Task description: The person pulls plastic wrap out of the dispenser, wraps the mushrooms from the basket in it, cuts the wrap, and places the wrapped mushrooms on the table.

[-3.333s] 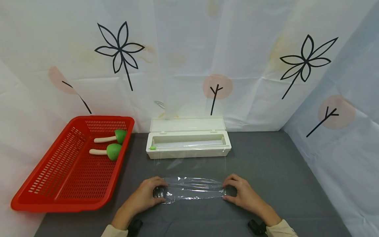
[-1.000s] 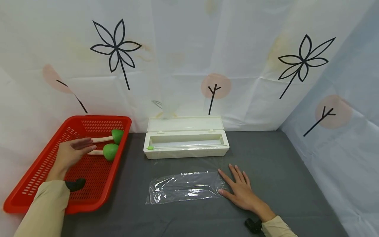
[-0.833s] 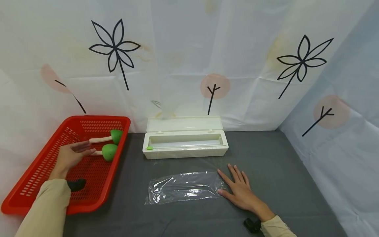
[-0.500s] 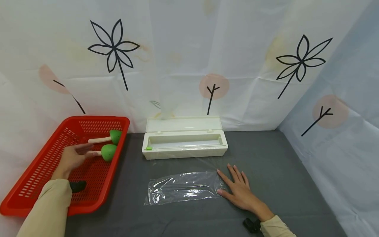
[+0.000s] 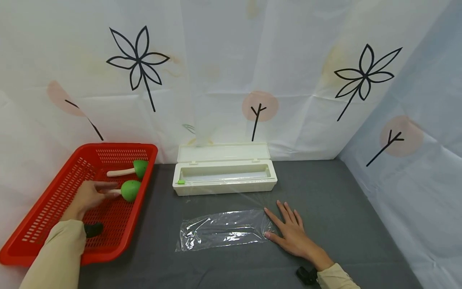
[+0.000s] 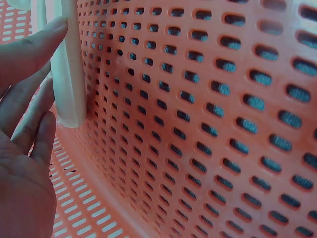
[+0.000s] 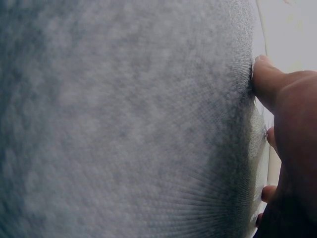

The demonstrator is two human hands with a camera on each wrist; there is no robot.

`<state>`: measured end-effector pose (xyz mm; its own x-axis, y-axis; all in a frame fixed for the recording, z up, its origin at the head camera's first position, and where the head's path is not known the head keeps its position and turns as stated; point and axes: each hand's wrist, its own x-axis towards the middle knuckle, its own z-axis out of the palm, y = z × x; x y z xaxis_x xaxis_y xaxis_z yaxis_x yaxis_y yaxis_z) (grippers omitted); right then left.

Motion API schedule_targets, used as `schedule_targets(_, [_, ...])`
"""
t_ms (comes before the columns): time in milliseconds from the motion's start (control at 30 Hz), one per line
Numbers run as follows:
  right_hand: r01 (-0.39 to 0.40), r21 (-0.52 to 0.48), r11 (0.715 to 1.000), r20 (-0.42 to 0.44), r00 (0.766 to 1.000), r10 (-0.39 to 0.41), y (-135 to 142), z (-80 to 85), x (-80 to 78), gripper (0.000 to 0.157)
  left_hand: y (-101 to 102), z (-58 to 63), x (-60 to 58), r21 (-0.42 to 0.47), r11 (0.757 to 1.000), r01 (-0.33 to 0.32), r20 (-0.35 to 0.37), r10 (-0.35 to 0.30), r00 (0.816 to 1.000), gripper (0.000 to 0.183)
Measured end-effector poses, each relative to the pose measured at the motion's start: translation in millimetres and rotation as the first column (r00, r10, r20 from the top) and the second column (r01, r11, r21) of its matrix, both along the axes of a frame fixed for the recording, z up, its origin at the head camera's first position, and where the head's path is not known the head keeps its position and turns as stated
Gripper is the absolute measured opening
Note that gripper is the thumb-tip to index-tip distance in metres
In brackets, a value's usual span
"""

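Note:
My left hand (image 5: pixel 90 196) reaches into the red basket (image 5: pixel 144 208) and pinches the pale handle of the nearer green maraca (image 5: pixel 130 190). In the left wrist view the thumb lies along that handle (image 6: pixel 67 74), with fingers behind it. Just beyond lies a second green maraca (image 5: pixel 140 168), its handle pointing left. On the table, a folded sheet of clear plastic wrap (image 5: pixel 227 228) is spread out, glossy and wrinkled. The right hand (image 5: pixel 292 233) rests with spread fingers at the wrap's right end; the right wrist view shows its thumb and fingertips on the cloth.
Behind the wrap stands a white plastic-wrap dispenser (image 5: pixel 223 188), lid raised, with a small green slider (image 5: pixel 181 182) at its left front. A faint film runs from it toward the folded wrap. The dark grey table (image 5: pixel 343 224) meets patterned white curtains at the back and sides.
Both hands were holding the wrap's ends; the left hand has since moved left into the basket and closed on the nearer maraca's handle. The right hand flattened and has stayed by the wrap.

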<state>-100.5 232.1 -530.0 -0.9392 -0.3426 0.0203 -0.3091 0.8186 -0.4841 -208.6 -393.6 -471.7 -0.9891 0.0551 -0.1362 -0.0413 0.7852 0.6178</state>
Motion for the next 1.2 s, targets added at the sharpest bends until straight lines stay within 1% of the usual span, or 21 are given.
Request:
schedule_targets(167, [0.003,0.009,1.000,0.008,1.000,-0.003,-0.2,-0.1,0.0,0.070,-2.9,-0.8,0.8,0.006,1.000,0.010,0.026,-0.010,1.000,0.052])
schedule_targets(300, [0.003,0.002,1.000,-0.003,1.000,-0.003,-0.6,0.4,0.5,0.070,-4.3,-1.5,0.3,0.002,1.000,0.027,0.038,-0.027,0.999,0.054])
schedule_targets(500, [-0.016,-0.048,0.999,-0.062,0.998,0.013,1.2,-4.0,1.0,0.069,-2.6,-0.4,-0.9,-0.002,0.997,0.074,0.041,-0.074,0.996,0.055])
schedule_targets(600, [-0.026,-0.066,0.997,-0.082,0.996,0.021,3.1,-8.5,0.4,0.068,-1.5,-0.1,-0.8,0.001,0.997,0.076,0.046,-0.076,0.996,0.053])
schedule_targets(833, [-0.019,-0.029,0.999,-0.064,0.998,0.018,4.6,-14.2,-0.6,0.069,-3.9,4.1,1.9,0.009,0.999,0.037,0.047,-0.038,0.998,0.054])
schedule_targets(967, [-0.015,-0.048,0.999,-0.049,0.999,0.013,2.7,-8.7,0.2,0.068,-7.7,8.7,4.1,0.041,0.999,0.014,0.042,-0.016,0.999,0.055])
schedule_targets(1000, [-0.014,-0.050,0.999,-0.044,0.999,0.012,2.2,-6.8,0.4,0.068,-8.5,10.1,4.4,0.047,0.999,0.006,0.031,-0.008,0.999,0.055])
schedule_targets(1067, [-0.006,-0.047,0.999,-0.023,1.000,0.005,1.0,-3.4,0.8,0.068,-9.2,13.8,4.8,0.042,0.999,0.004,-0.011,-0.003,1.000,0.054])
schedule_targets(1200, [0.003,-0.015,1.000,0.007,1.000,-0.003,0.2,-1.5,0.6,0.069,-7.9,25.1,5.0,0.033,0.998,-0.057,-0.079,0.060,0.995,0.057])
